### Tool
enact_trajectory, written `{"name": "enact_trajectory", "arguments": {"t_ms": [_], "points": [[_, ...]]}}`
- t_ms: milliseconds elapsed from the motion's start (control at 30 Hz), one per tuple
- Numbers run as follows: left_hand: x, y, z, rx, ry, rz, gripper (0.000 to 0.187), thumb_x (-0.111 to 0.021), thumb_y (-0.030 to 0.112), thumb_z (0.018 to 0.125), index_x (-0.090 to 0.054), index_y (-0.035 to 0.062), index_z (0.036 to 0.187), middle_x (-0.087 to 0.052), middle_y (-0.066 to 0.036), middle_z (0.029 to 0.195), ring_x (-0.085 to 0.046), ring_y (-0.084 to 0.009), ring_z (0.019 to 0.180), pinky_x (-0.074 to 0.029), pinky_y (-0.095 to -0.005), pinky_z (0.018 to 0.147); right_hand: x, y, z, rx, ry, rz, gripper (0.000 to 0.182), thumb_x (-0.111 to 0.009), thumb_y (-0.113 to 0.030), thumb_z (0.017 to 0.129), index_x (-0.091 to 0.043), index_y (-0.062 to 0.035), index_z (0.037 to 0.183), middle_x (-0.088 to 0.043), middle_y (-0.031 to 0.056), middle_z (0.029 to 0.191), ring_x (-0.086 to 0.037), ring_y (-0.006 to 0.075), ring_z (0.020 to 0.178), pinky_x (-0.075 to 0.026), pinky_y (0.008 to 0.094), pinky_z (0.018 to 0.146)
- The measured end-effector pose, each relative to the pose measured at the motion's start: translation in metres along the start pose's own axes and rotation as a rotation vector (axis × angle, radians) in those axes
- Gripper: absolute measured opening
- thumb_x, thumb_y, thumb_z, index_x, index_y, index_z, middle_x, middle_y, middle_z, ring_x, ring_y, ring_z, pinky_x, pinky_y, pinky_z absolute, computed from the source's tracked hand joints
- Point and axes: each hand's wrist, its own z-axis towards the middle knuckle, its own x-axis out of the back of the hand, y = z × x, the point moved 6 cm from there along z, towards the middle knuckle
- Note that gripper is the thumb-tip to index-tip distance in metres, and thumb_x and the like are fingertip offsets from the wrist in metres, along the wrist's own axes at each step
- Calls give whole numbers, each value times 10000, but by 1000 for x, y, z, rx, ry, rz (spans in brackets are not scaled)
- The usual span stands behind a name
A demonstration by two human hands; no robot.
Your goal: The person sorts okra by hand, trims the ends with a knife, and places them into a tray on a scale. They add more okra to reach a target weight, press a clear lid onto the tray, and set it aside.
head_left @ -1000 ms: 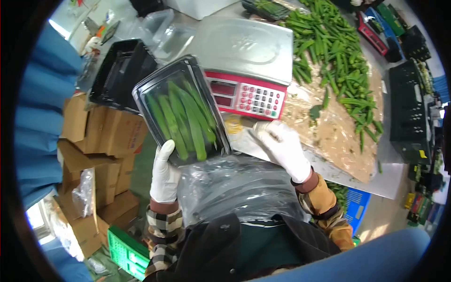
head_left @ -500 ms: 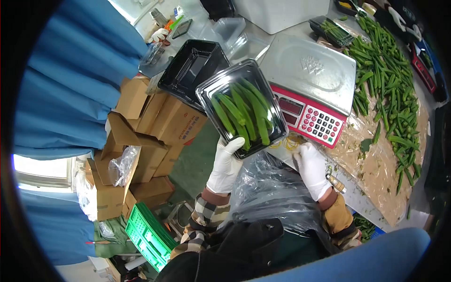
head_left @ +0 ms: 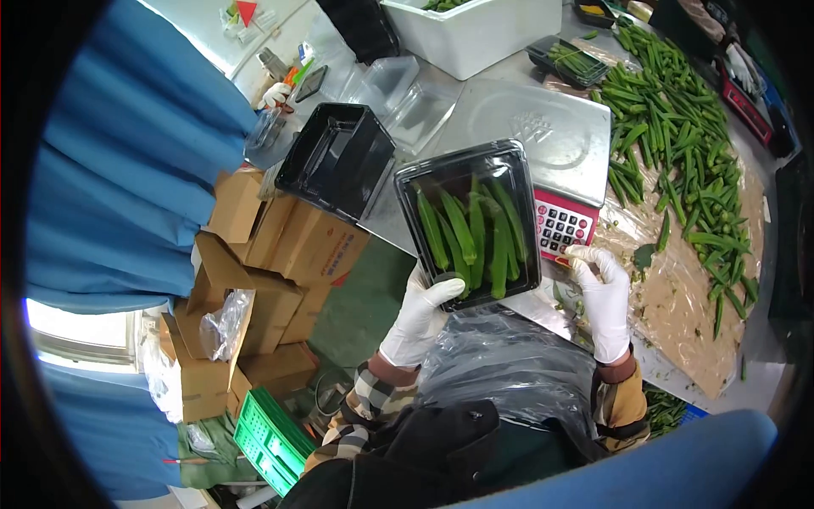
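White fabric gloves (head_left: 606, 305) with brown knit cuffs (head_left: 392, 372); sleeves (head_left: 370, 392) in black, cream and tan check; a dark jacket (head_left: 441, 437) with round buttons, lower centre of the frame; a translucent grey plastic apron (head_left: 509, 365).

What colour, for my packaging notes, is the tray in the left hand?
The tray is black; it shows best in the head view.

No words or numbers can be read: the carton's (head_left: 326, 242) print and the scale's (head_left: 566, 222) key marks are too small, though its pan (head_left: 517, 161) bears an emblem.
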Motion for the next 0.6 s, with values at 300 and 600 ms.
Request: {"name": "enact_trajectory", "arguments": {"t_ms": [300,600], "points": [[-51,-24,-18,349,-175,-176,663,-646,41,812,-404,33,1429,-554,-141,1332,-576,-257,1205,-503,-402,993,-6,22,-10,-101,-65,106,151,-664,44,870,-713,2,1007,-648,18,921,-594,86,834,-474,222,772],[-65,-43,-23,594,-320,-45,777,-637,132,770,-339,56,1484,-496,-134,1390,-513,-262,1262,-448,-407,1055,-5,8,-38,-410,-274,1110,351,-506,-277,995,-596,-23,1221,-676,73,1039,-651,147,895,-547,308,791]]}}
